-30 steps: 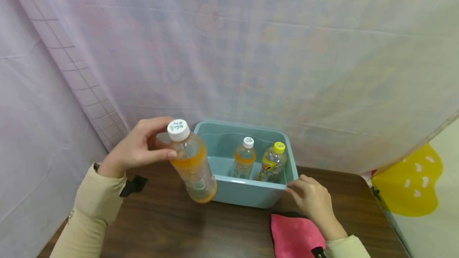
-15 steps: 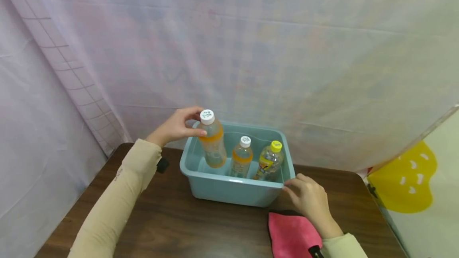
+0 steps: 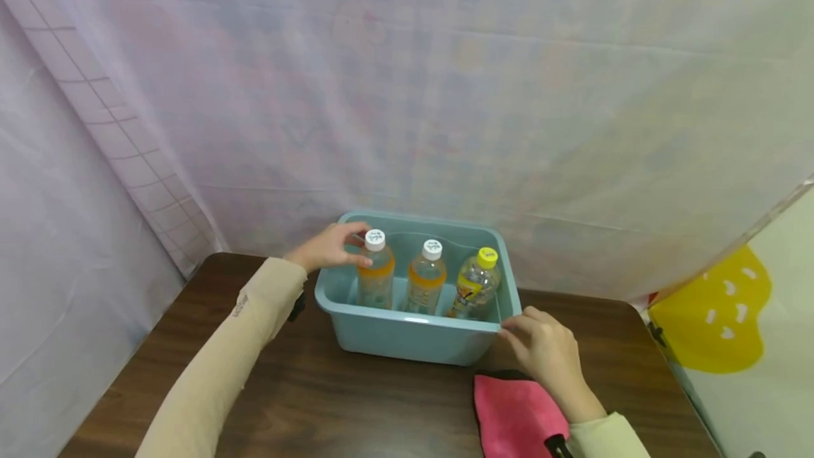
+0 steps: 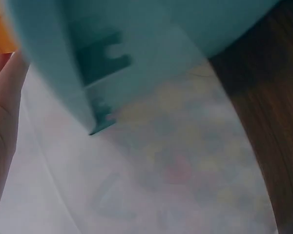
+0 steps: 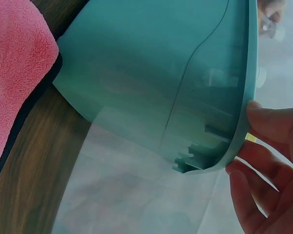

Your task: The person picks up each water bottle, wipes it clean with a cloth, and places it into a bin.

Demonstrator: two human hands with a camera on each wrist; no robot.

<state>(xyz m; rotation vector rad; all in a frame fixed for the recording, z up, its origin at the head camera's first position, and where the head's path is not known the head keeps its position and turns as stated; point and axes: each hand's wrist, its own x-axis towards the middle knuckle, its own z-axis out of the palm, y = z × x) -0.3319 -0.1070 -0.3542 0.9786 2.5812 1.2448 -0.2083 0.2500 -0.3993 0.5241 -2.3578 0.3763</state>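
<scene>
Bottles number three, all standing upright in a row inside one teal bin (image 3: 407, 341) on the dark wooden tabletop (image 3: 305, 401). Two of them hold orange drink and wear white caps: the leftmost bottle (image 3: 375, 278) and the middle bottle (image 3: 426, 278). The third, the yellow-capped bottle (image 3: 477, 285), stands at the right end of the row, near the bin's right wall, and tilts slightly.

The left hand (image 3: 331, 247) reaches over the bin's left rim and has its fingertips on the neck of the leftmost bottle, just under the white cap. The fingers curl round the neck, so the grip seems closed on that bottle, though from the head view I cannot be sure how firmly. In the left wrist view only the edge of the palm, a sliver of orange and the bin's outer wall (image 4: 136, 48) show, all blurred.

The right hand (image 3: 547, 359) rests at the bin's near right corner, its grip pinching the rim; the right wrist view shows the fingers (image 5: 271, 161) curled under the rim's lip and the thumb laid on top of it.

One pink cloth (image 3: 518, 419) lies on the tabletop just in front of the bin, under the right wrist, and shows again in the right wrist view (image 5: 14, 73).
</scene>
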